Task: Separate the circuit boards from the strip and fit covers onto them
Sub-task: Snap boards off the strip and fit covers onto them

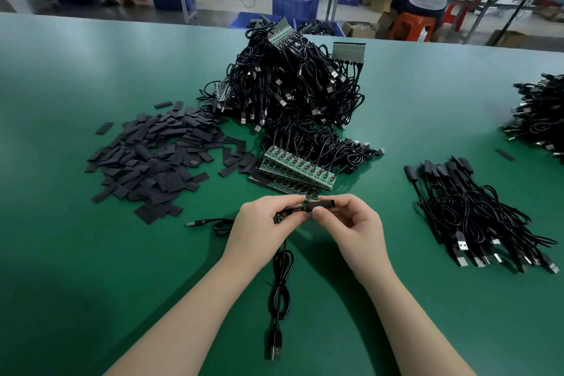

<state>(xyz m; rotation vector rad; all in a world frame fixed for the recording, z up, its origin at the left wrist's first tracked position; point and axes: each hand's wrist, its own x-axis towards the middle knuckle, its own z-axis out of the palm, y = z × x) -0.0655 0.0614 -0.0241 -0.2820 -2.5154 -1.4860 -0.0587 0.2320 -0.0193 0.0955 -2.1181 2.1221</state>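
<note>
Green bench mat fills my view. At centre, my left hand pinches a circuit board; my right hand pinches a black cover at its end. Skewed alignment could snag it; the strip waits at twelve o'clock.

Both forearms are bare up to the lower edge of the view; no sleeve shows. The left hand and the right hand wear no gloves. The fingernails are short and unpainted, where visible.
</note>
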